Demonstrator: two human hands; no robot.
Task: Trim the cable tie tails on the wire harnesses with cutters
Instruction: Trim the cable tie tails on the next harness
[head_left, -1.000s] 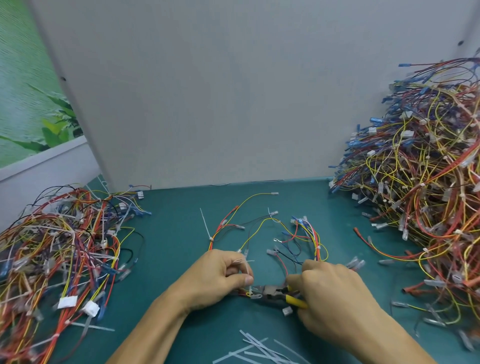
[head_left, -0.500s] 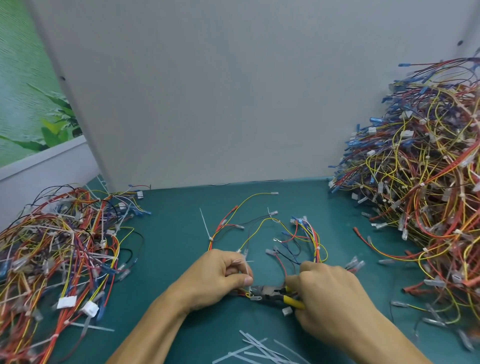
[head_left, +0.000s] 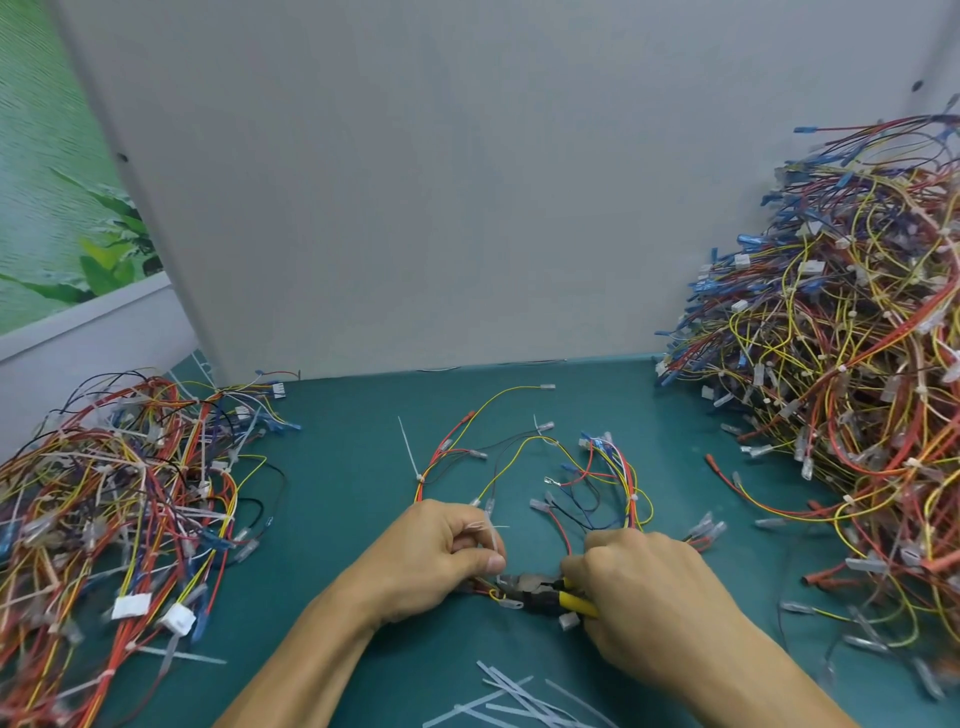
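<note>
Here, at a green work mat (head_left: 337, 493) backed by a grey panel (head_left: 415, 182), a person trims cable ties with both hands low in the centre of the head view. The left hand (head_left: 441, 556) is curled into a loose fist, thumb and forefinger pinching the wires of a harness (head_left: 630, 486) just beside the tool's nose, with a thin white tie tail (head_left: 488, 526) poking out above the knuckles. The right hand (head_left: 649, 597) is wrapped round the yellow handles of the cutters (head_left: 540, 595), whose dark head points left and sits against the pinched wires next to the left thumb; whether the blades have closed cannot be made out. The rest of the harness fans out on the mat beyond both hands, its red, yellow, blue and black leads ending in small clear terminals. One uncut tail (head_left: 408, 447) stands up from its left branch. Cut-off tails (head_left: 514, 701) lie scattered on the mat near the bottom edge, between the forearms. A low tangle of harnesses (head_left: 119, 493) covers the mat at left, and a much taller heap (head_left: 841, 389) rises at right.
</note>
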